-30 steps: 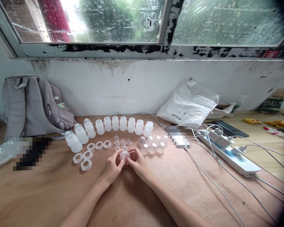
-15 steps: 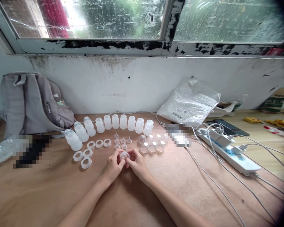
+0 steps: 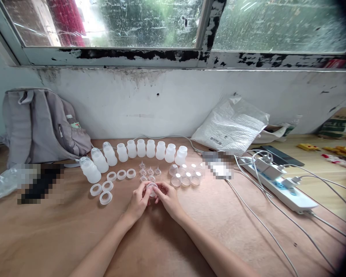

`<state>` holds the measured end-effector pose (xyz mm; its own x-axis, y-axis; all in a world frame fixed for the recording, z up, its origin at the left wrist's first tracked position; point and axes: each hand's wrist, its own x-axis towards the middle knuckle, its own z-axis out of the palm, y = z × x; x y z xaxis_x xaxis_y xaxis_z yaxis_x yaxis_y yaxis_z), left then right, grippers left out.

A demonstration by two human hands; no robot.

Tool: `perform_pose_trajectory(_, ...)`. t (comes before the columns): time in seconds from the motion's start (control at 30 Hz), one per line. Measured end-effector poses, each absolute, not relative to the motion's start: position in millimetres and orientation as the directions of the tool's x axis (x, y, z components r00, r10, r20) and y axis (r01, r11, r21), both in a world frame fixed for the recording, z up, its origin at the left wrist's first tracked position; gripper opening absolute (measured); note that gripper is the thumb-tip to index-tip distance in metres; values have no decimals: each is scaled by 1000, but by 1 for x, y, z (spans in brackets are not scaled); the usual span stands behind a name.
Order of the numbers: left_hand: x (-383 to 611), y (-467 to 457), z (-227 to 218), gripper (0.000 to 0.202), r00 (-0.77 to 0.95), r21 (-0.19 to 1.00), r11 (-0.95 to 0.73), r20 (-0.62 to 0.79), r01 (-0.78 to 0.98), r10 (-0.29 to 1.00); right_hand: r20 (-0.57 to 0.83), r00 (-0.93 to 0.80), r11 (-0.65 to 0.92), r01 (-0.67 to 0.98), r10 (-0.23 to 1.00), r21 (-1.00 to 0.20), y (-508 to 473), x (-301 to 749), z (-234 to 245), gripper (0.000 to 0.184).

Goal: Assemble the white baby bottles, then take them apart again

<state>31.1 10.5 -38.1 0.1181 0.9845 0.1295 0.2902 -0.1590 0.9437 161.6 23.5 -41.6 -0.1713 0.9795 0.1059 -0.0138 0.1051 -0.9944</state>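
My left hand [image 3: 138, 202] and my right hand [image 3: 167, 198] meet over the brown table [image 3: 60, 238], fingers pinched from both sides on one small white ring with a clear teat in it [image 3: 152, 189]. Just beyond my fingers lie several clear teats [image 3: 150, 172]. Several white rings [image 3: 106, 197] lie to the left. Several clear caps [image 3: 186, 181] lie to the right. A curved row of small white bottles [image 3: 150, 148] stands behind them; the leftmost ones [image 3: 90, 170] carry caps.
A grey backpack [image 3: 37, 123] leans on the wall at the left. A white plastic bag [image 3: 230, 125] lies at the back right. A white power strip [image 3: 279, 188] with plugs and trailing cables [image 3: 265, 227] crosses the right side. A black phone [image 3: 279, 157] lies beyond it.
My hands have closed tighter round the ring and teat and lowered a little; the part shows less between my fingers. Nothing else on the table has moved.
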Motion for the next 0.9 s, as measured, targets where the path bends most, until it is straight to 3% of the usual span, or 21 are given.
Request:
perform_pose_trajectory(0.2,34,8,-37,26,90,928,-168,147,333,985,98,-163,101,12,982,-995,22,160,-39,34)
perform_pose_trajectory(0.9,36,8,-35,17,78,932,-181,165,315,983,111,-130,122,87,985,-989,19,159,-39,33)
